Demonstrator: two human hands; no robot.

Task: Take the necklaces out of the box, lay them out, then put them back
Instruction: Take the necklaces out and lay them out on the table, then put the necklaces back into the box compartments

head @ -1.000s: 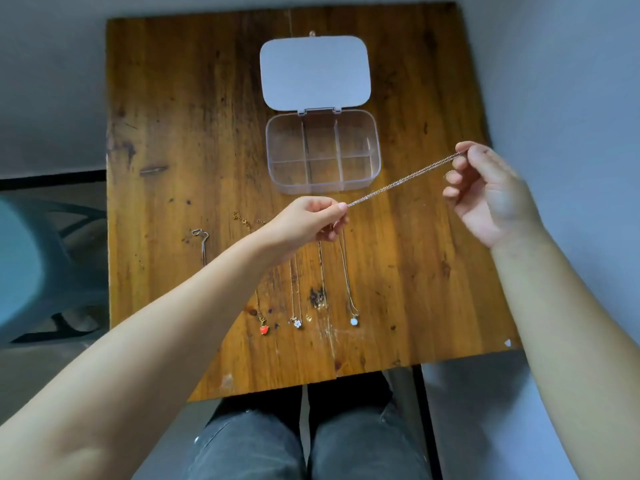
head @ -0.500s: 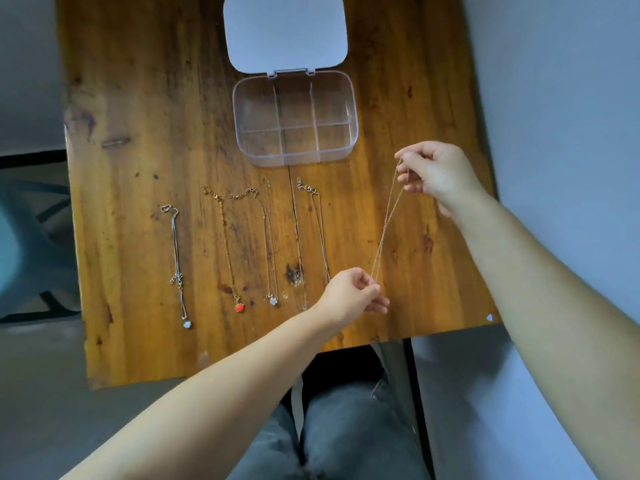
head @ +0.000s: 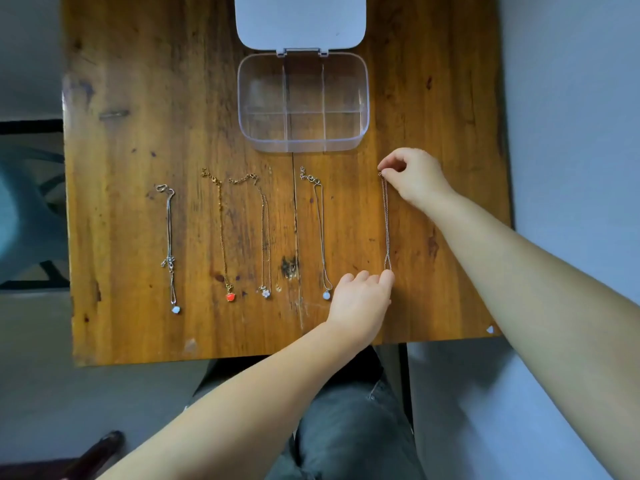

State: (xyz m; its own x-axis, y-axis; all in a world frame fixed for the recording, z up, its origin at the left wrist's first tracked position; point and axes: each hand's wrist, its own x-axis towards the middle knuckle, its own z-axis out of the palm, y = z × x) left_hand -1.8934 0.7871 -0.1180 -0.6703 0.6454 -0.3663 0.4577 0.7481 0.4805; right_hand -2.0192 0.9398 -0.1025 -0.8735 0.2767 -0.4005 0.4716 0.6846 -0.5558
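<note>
A thin rose-gold necklace (head: 386, 223) stretches straight along the wooden table (head: 138, 81), at the right end of a row. My right hand (head: 414, 176) pinches its far clasp end. My left hand (head: 360, 301) pinches its near loop end. Several other necklaces lie in parallel lines to the left: a silver one with a pale pendant (head: 169, 244), a gold one with a red pendant (head: 223, 233), one with a flower pendant (head: 265, 233) and a silver one with a pale blue pendant (head: 321, 233). The clear compartment box (head: 363, 98) stands open beyond them, with nothing inside.
The box's white lid (head: 299, 19) lies flat behind it. The table's right edge runs just past my right wrist, next to a grey wall. A blue chair (head: 20, 209) stands left of the table. My knees in grey jeans (head: 346, 427) are below the near edge.
The held necklace went from taut in the air above the table to stretched lengthwise on the tabletop. My left hand came toward me and right; my right hand lowered to the table.
</note>
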